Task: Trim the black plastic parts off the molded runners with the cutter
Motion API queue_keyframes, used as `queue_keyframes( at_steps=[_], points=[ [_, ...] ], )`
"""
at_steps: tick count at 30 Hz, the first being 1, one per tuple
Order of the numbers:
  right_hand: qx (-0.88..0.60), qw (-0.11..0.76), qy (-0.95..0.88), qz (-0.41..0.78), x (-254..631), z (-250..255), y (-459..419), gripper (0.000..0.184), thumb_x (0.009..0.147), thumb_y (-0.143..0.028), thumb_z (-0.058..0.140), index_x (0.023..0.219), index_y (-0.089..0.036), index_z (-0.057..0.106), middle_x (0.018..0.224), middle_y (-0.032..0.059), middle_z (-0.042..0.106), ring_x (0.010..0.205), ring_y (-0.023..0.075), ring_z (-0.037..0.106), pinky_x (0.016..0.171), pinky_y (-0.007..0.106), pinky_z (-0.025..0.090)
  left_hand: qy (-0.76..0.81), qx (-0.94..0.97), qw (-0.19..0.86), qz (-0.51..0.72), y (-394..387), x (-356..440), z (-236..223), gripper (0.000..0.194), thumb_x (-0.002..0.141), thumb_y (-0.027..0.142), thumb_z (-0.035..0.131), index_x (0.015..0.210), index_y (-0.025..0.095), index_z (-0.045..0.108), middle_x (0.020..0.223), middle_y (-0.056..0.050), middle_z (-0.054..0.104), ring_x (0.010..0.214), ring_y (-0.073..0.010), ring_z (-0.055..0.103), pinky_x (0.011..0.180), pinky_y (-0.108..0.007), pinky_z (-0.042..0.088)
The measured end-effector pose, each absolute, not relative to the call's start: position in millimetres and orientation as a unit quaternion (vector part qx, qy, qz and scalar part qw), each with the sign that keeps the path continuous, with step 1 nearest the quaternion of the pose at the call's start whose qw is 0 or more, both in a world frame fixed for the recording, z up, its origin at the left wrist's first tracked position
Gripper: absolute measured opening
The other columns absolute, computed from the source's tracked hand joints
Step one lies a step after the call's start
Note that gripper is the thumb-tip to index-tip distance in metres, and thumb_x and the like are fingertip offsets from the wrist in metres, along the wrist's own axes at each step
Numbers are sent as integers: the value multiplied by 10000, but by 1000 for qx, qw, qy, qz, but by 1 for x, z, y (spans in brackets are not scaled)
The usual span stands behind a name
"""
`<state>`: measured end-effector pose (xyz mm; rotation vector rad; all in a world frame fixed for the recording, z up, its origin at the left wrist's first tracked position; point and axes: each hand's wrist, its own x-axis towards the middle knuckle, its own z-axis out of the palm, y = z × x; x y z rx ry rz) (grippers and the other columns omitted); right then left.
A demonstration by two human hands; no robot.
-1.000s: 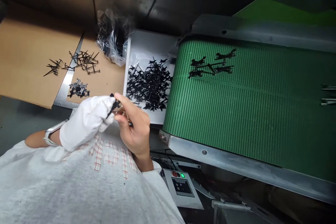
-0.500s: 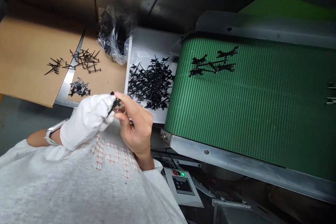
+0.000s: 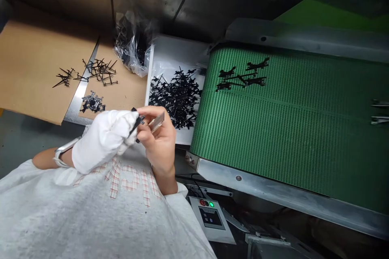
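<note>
Black moulded plastic piece (image 3: 137, 124) sits pinched in the fingers of the white-gloved left hand (image 3: 103, 141), close against the bare right hand (image 3: 159, 141). Unlike a moment ago, a small flat metal blade (image 3: 156, 121) now shows clearly, pinched in the right hand and tilted toward the heap of black parts (image 3: 176, 99) on a white tray (image 3: 179, 48).
</note>
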<state>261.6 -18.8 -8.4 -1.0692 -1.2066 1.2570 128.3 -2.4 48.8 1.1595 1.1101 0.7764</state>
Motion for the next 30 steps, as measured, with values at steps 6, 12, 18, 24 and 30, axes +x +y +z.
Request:
queue_keyframes(
  at_steps=[6, 12, 18, 24, 30],
  points=[
    [-384, 495, -417, 659, 261, -16, -11, 307, 920, -595, 606, 943, -290, 589, 632, -73, 349, 478, 95, 288, 419, 221, 296, 458, 508, 640, 350, 0, 130, 48, 380, 884, 334, 492, 527, 215, 440, 396, 79, 371, 339, -54, 322, 341, -197, 281],
    [-413, 549, -423, 590, 267, -4, -25, 249, 1009, -572, 364, 993, -325, 390, 657, -75, 307, 480, 118, 270, 420, 219, 290, 443, 502, 644, 369, 3, 135, 47, 370, 909, 283, 463, 544, 226, 444, 398, 78, 433, 312, -56, 352, 331, -203, 296],
    [-400, 598, -541, 435, 268, 3, -35, 137, 1066, -374, 420, 988, -300, 503, 661, -60, 425, 517, 119, 434, 494, 237, 435, 403, 647, 487, 427, 6, 137, 45, 383, 926, 95, 369, 568, 211, 437, 424, 86, 451, 372, -51, 407, 431, -177, 373],
    [-413, 588, -603, 346, 270, 3, -32, 133, 1077, -251, 433, 1057, -275, 562, 726, -47, 491, 627, 104, 549, 640, 248, 479, 387, 728, 336, 455, 4, 131, 38, 386, 1004, 154, 422, 622, 199, 441, 519, 70, 503, 457, -48, 442, 471, -188, 363],
    [-457, 506, -684, 259, 273, 2, -39, 322, 1074, -486, 356, 1101, -234, 555, 787, 3, 493, 655, 155, 537, 563, 294, 433, 373, 771, 222, 465, 1, 132, 40, 362, 1019, 155, 390, 668, 228, 439, 514, 70, 442, 429, -93, 386, 448, -274, 319]
  ],
)
